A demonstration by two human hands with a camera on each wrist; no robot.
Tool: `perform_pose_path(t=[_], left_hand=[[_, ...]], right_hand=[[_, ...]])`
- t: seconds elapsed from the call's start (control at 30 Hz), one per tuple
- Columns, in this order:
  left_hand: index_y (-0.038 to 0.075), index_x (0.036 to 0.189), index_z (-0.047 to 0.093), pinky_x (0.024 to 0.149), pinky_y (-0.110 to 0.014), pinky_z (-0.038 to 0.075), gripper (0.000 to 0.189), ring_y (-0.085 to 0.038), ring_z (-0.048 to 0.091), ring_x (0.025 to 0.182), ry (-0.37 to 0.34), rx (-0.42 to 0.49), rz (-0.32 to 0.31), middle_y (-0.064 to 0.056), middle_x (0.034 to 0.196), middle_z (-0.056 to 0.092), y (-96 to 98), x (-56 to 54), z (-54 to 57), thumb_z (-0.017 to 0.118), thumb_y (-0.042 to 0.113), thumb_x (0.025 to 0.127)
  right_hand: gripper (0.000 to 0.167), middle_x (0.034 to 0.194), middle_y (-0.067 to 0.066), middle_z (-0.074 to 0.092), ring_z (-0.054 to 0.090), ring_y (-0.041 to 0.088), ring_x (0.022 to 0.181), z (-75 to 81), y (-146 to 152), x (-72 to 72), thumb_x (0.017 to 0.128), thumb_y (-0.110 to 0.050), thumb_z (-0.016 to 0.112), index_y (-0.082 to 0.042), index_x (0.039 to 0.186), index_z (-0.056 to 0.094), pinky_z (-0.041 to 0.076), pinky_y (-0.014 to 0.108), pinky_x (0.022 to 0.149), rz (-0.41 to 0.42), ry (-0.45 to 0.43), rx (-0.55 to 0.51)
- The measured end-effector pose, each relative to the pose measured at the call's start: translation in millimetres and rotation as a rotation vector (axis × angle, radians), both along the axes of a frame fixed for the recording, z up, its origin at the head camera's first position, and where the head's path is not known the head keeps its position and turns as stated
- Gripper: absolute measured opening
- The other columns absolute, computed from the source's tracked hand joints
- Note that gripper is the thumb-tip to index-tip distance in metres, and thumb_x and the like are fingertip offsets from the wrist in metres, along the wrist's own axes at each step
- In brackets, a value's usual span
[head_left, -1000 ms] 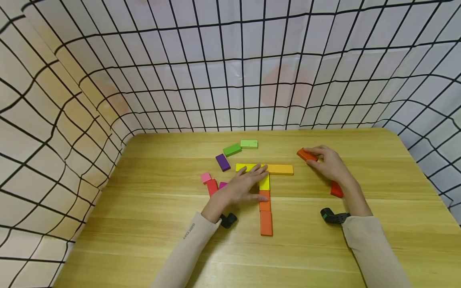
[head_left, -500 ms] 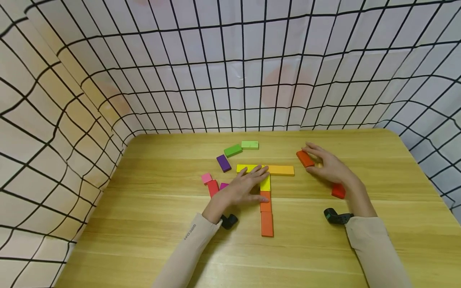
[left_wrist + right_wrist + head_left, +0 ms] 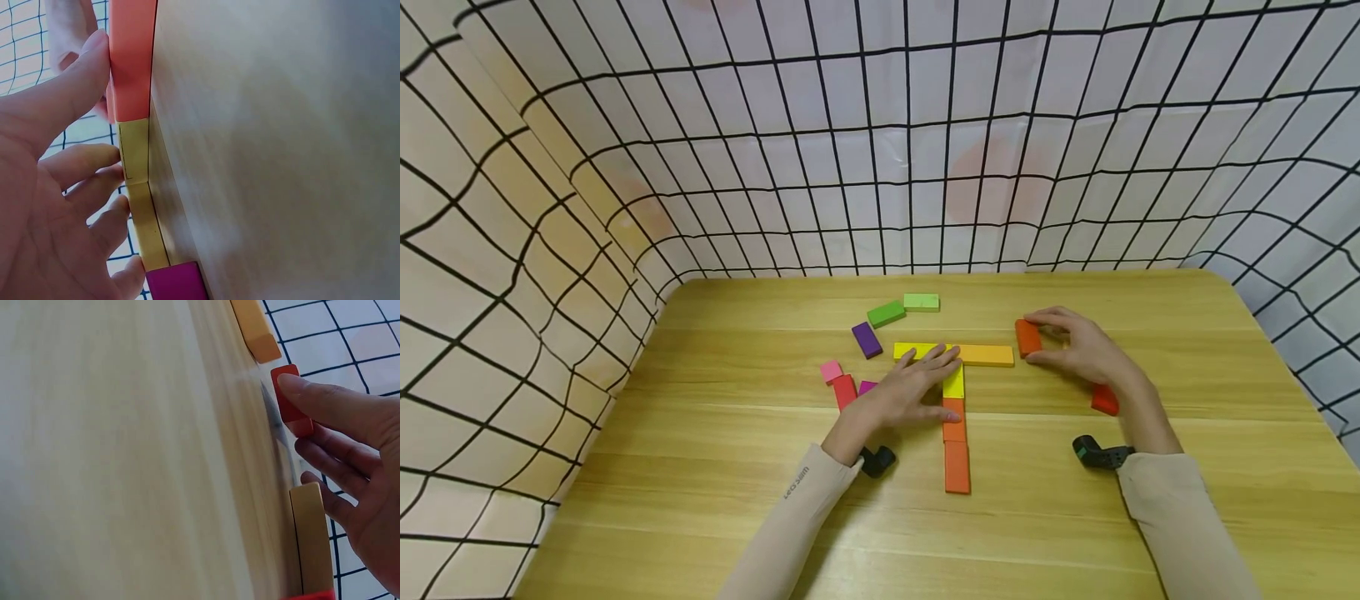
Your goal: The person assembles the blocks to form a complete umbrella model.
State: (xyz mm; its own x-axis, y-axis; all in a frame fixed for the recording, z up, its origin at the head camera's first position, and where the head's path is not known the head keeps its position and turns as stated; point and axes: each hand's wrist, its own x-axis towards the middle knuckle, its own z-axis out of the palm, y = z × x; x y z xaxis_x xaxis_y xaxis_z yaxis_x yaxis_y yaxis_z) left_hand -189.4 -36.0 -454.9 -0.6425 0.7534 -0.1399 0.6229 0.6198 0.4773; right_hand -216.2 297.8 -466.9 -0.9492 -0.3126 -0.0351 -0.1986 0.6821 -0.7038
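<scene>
My right hand (image 3: 1084, 348) pinches a red-orange block (image 3: 1028, 339) between thumb and fingers at its right side. In the right wrist view, the thumb lies on that block (image 3: 290, 403), and a tan-orange block (image 3: 312, 534) lies below the fingers. My left hand (image 3: 901, 395) rests, fingers spread, over a T-shaped arrangement. Its fingertips touch the yellow blocks (image 3: 953, 385), and the thumb touches an orange block (image 3: 953, 428). A red-orange block (image 3: 957, 468) continues the stem downward. On the crossbar's right end lies a light-orange block (image 3: 988, 356), apart from the held block.
Left of the arrangement lie a pink block (image 3: 831, 372), a red block (image 3: 845, 390), a magenta block (image 3: 867, 387) and a purple block (image 3: 867, 340). Green blocks (image 3: 887, 314) sit farther back. Another red block (image 3: 1104, 400) is by my right wrist. Gridded cloth (image 3: 880, 192) borders the wooden table (image 3: 700, 467).
The red-orange block in my right hand has turned from a diagonal to a nearly upright angle in the head view. The right fingers lifted off partly, then closed round it again. My left hand stays put.
</scene>
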Motion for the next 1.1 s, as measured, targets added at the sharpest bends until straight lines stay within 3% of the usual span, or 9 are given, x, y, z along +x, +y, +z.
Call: perform_pose_path(t=[1.1], left_hand=[[0.012,0.165,0.026,0.133,-0.054,0.004,0.083,-0.023,0.008,0.163,0.009,-0.009,-0.003,-0.002,0.175,0.015,0.4,0.6,-0.8,0.067,0.044,0.099]], right_hand=[[0.067,0.153,0.02,0.048,0.041,0.047,0.143,-1.2,-14,0.4,0.091,-0.029,0.082,-0.007,0.148,0.055,0.033,0.07,0.116,0.023,0.019,0.026]])
